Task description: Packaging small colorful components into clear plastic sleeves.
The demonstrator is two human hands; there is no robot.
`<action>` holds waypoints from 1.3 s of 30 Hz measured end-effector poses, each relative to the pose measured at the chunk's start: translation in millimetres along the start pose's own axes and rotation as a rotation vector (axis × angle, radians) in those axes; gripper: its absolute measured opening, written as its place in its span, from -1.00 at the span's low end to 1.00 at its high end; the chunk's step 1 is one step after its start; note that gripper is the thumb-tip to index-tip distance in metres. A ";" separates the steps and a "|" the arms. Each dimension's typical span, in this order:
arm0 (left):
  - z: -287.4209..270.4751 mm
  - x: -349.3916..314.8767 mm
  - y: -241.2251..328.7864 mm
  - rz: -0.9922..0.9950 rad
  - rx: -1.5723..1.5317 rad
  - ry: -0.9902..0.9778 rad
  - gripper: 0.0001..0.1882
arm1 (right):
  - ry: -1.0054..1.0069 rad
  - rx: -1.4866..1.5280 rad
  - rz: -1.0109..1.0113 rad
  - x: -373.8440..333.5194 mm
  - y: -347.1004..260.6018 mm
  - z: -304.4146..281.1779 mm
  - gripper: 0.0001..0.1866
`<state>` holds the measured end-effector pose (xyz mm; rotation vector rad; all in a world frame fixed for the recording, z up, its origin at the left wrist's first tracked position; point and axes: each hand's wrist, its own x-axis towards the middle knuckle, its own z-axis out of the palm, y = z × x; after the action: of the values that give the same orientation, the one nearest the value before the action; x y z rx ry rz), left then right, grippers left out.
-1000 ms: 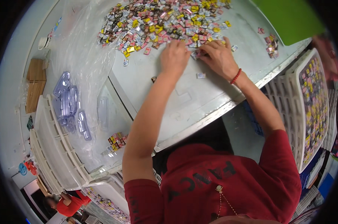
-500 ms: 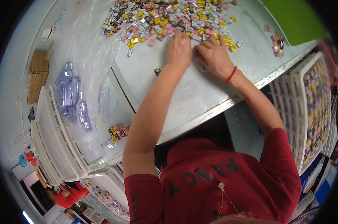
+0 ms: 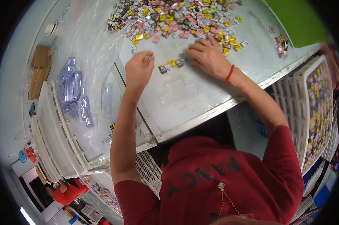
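Large heap of small multicoloured wrapped sweets [image 3: 177, 17] unsorted at far side of grey metal table [image 3: 184, 97]. Few pulled near, just beside right hand [image 3: 208, 56], fingers spread flat. Left hand [image 3: 139, 67] pinching one small piece. Most left, by the look.

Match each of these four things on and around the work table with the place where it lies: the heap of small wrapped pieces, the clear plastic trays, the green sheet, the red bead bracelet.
1 heap of small wrapped pieces
2 clear plastic trays
3 green sheet
4 red bead bracelet

a on the right hand's wrist
b far right corner of the table
c far side of the table
d left of the table

Pairs: 1-c, 2-d, 3-b, 4-a
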<state>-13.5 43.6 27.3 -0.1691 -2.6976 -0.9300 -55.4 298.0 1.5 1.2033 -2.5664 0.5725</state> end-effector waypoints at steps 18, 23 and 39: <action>10.4 -37.4 -10.2 -0.105 -0.177 -0.241 -0.53 | 0.003 0.180 0.364 -3.3 12.5 -30.5 -0.71; 16.5 -33.6 -7.4 0.208 -0.028 -0.095 -0.41 | -0.023 0.100 0.417 -16.9 -5.9 -16.4 -0.72; 41.3 -21.0 -2.1 0.233 -0.108 -0.128 -0.41 | 0.021 0.166 0.354 15.8 -19.5 -3.5 -0.77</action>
<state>-3.2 67.1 -11.3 -0.5703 -2.6666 -1.0235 -50.0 277.5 15.4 0.7813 -2.7768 0.8813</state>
